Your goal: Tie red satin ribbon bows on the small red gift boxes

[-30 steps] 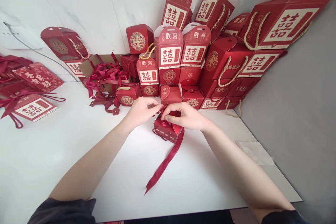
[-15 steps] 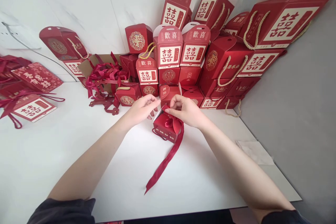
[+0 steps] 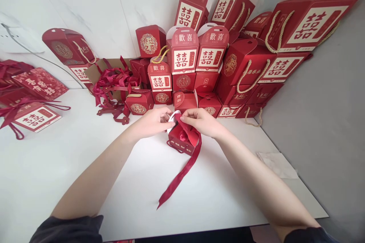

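Observation:
A small red gift box (image 3: 177, 141) with gold lettering stands on the white table between my hands, a dark red cord at its side. A dark red ribbon (image 3: 182, 172) passes over the box's top, and its long tail lies across the table toward me. My right hand (image 3: 199, 120) pinches the ribbon's short end above the box. On the other side, my left hand (image 3: 154, 122) closes thumb and fingers at the box's raised left flap (image 3: 173, 116), whose white inner face shows. My left fingertips are partly hidden behind the flap.
Stacked red gift boxes (image 3: 184, 59) line the back wall, some with gold rope handles. A cardboard carton (image 3: 91, 71) full of ribbons stands at back left. Ribboned boxes (image 3: 37, 115) lie at far left. A pale, flat sheet (image 3: 276, 165) lies at the right edge.
My left hand has come right and closed at the left flap, which now stands up with its white side showing. My right hand has shifted slightly with the ribbon end, pulling it higher.

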Motion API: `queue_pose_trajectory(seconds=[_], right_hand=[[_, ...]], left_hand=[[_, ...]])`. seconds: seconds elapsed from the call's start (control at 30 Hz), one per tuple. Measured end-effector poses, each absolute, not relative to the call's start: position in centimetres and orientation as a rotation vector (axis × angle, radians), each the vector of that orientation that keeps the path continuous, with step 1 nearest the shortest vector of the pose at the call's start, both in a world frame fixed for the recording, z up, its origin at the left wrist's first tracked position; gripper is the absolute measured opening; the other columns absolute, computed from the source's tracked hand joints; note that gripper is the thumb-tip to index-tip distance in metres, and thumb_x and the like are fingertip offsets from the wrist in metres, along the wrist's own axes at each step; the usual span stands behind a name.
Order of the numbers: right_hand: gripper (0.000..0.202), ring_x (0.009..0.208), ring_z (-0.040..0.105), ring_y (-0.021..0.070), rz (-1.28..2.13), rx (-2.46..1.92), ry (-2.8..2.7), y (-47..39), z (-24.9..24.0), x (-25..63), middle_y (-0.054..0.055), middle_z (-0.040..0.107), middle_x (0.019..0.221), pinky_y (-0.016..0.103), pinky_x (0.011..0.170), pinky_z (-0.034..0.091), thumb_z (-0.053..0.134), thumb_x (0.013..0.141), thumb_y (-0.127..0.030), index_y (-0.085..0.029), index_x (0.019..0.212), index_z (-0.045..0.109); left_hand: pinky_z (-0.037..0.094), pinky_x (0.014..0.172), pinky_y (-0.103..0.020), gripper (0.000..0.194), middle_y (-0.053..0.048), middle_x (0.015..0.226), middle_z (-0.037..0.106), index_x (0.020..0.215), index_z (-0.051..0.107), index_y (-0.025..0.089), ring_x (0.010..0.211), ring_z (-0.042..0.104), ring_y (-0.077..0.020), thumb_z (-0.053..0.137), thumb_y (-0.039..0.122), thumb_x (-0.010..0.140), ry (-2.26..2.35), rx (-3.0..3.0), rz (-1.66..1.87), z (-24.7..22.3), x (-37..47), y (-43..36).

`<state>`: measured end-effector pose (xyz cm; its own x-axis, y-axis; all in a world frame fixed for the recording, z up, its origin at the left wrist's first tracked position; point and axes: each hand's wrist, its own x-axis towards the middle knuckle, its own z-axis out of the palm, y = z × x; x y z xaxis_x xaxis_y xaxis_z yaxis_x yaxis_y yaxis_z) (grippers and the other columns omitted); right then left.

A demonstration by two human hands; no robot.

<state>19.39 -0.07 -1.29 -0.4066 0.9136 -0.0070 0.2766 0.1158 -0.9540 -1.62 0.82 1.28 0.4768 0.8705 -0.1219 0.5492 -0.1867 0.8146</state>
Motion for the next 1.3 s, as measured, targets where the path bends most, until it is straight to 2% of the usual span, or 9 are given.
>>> queue_pose_trajectory(seconds=[0.17,0.33,0.53,0.73,0.8,0.9,1.07,1.17,1.3], right_hand=[[0.026,0.059,0.060,0.0138,1.304,-1.162,-1.837,-0.1,-1.3,19.3,0.000,0.066,0.066,0.023,0.055,0.043,0.059,0.084,-0.039,-0.018,0.069,0.058],[0.025,0.060,0.059,0.0127,1.422,-1.032,-1.796,0.0,-1.2,19.5,-0.001,0.065,0.068,0.023,0.058,0.042,0.057,0.086,-0.038,-0.018,0.071,0.059],[0.024,0.061,0.055,0.0119,1.299,-1.119,-1.891,-0.1,-0.9,19.3,-0.002,0.063,0.068,0.023,0.058,0.039,0.057,0.084,-0.036,-0.018,0.069,0.060],[0.027,0.060,0.051,0.0115,1.189,-1.146,-1.890,-0.1,-1.2,19.0,-0.002,0.060,0.065,0.024,0.059,0.038,0.054,0.086,-0.037,-0.018,0.067,0.057],[0.028,0.059,0.049,0.0110,1.151,-1.135,-1.921,-0.1,-1.4,18.9,-0.003,0.057,0.063,0.024,0.058,0.037,0.053,0.086,-0.037,-0.018,0.065,0.056],[0.030,0.058,0.045,0.0108,1.109,-1.138,-1.944,-0.1,-1.5,18.8,-0.003,0.054,0.061,0.024,0.057,0.036,0.054,0.086,-0.039,-0.018,0.064,0.056],[0.026,0.067,0.055,0.0136,1.136,-1.145,-1.889,-0.1,-0.3,20.2,0.000,0.065,0.077,0.025,0.063,0.042,0.056,0.087,-0.042,-0.019,0.083,0.065],[0.027,0.078,0.061,0.0166,1.122,-1.136,-1.835,0.0,0.9,22.4,0.003,0.068,0.087,0.027,0.070,0.047,0.056,0.088,-0.044,-0.019,0.091,0.064],[0.029,0.085,0.062,0.0182,1.175,-1.167,-1.852,-0.4,1.5,25.6,0.004,0.067,0.087,0.031,0.080,0.048,0.057,0.089,-0.047,-0.019,0.087,0.063]], left_hand=[[0.051,0.069,-0.030,0.023,-0.003,0.084,0.070,0.096,0.063,0.020,0.077,0.067,-0.0202,0.064,0.034,0.077,1.202,1.894,0.481,1.4,-1.5,0.6],[0.053,0.068,-0.031,0.025,-0.004,0.085,0.071,0.097,0.064,0.020,0.077,0.068,-0.0213,0.064,0.034,0.077,1.198,1.876,0.473,1.1,-1.7,0.8],[0.053,0.069,-0.032,0.025,-0.004,0.086,0.070,0.100,0.063,0.021,0.079,0.068,-0.0215,0.064,0.034,0.078,1.196,1.892,0.463,1.1,-1.7,0.8],[0.054,0.068,-0.031,0.035,-0.004,0.088,0.069,0.100,0.064,0.021,0.078,0.066,-0.0196,0.069,0.047,0.076,1.201,1.927,0.453,1.9,-1.4,0.4],[0.054,0.066,-0.031,0.036,-0.005,0.089,0.068,0.097,0.065,0.020,0.076,0.065,-0.0189,0.064,0.052,0.079,1.223,1.900,0.468,2.1,-1.1,0.3],[0.056,0.066,-0.031,0.034,-0.004,0.086,0.067,0.086,0.065,0.018,0.078,0.065,-0.0188,0.059,0.051,0.083,1.234,1.837,0.555,1.9,-0.6,0.3],[0.055,0.069,-0.030,0.031,-0.004,0.082,0.069,0.083,0.066,0.018,0.076,0.065,-0.0170,0.063,0.048,0.081,1.308,1.796,0.645,2.8,-1.5,0.7],[0.052,0.062,-0.026,0.027,-0.004,0.079,0.069,0.083,0.066,0.019,0.071,0.063,-0.0153,0.064,0.045,0.082,1.430,1.788,0.719,4.8,-3.5,0.9],[0.047,0.047,-0.027,0.022,-0.004,0.075,0.064,0.087,0.064,0.016,0.058,0.059,-0.0163,0.064,0.037,0.083,1.662,1.569,0.901,6.8,-6.9,0.9]])
